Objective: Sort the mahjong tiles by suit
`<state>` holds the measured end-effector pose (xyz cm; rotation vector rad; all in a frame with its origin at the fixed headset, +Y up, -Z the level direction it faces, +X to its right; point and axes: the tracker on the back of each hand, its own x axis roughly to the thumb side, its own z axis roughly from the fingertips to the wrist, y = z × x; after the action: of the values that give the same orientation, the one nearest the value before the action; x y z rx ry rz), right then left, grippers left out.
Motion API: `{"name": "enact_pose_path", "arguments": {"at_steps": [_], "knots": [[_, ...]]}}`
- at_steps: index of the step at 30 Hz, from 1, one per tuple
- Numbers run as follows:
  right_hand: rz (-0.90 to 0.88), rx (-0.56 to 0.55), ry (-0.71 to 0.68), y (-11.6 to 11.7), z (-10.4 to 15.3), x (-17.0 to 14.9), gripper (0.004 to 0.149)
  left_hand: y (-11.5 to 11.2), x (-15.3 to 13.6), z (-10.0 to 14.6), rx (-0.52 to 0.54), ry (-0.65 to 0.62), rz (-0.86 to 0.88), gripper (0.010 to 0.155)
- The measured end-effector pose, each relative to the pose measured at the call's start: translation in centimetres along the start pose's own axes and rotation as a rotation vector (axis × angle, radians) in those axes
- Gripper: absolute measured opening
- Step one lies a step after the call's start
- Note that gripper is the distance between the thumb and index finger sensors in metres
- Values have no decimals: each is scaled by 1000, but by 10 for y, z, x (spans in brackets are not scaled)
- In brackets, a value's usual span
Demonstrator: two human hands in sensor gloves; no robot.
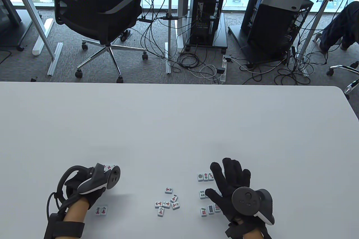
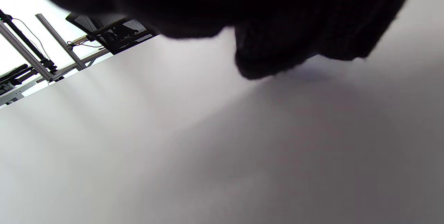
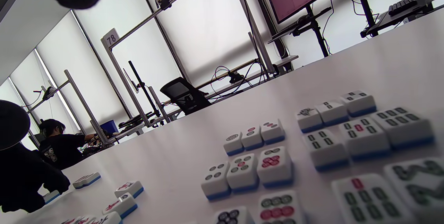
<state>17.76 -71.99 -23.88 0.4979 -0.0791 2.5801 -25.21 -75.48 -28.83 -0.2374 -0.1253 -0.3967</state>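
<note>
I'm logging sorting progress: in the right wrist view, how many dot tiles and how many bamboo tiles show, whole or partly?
Dot tiles: 8
Bamboo tiles: 8
Total: 16

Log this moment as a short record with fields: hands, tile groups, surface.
left hand: over tiles at table's left; grip hidden
right hand: fingers spread flat over tiles
loose character tiles: scattered between the hands
pair of tiles: side by side near left wrist
dot tiles: in rows
bamboo tiles: in rows
table: white
</note>
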Motion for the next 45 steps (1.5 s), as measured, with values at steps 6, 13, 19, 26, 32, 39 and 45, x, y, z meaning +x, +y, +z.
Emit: {"name": "enact_pose_path", "arguments": {"at_steps": [6,13,19,26,32,39,45], "knots": [[1,1,1,0,0,0,75,-6,0,-2,6,25,-4,58],[1,2,-2,0,0,0,75,-2,-1,8,52,43,-1,61],[1,3,-3,1,0,0,75,20,8,24,120,-15,7,59],[4,3,-3,1,0,0,75,52,66,40,223,-278,58,54],[2,3,-5,1,0,0,75,65,132,46,272,-450,-26,55],[-7,-1,-10,2,0,0,75,59,166,40,298,-451,-98,55],[-8,3,-12,3,0,0,75,53,155,44,179,-459,-74,54]]}}
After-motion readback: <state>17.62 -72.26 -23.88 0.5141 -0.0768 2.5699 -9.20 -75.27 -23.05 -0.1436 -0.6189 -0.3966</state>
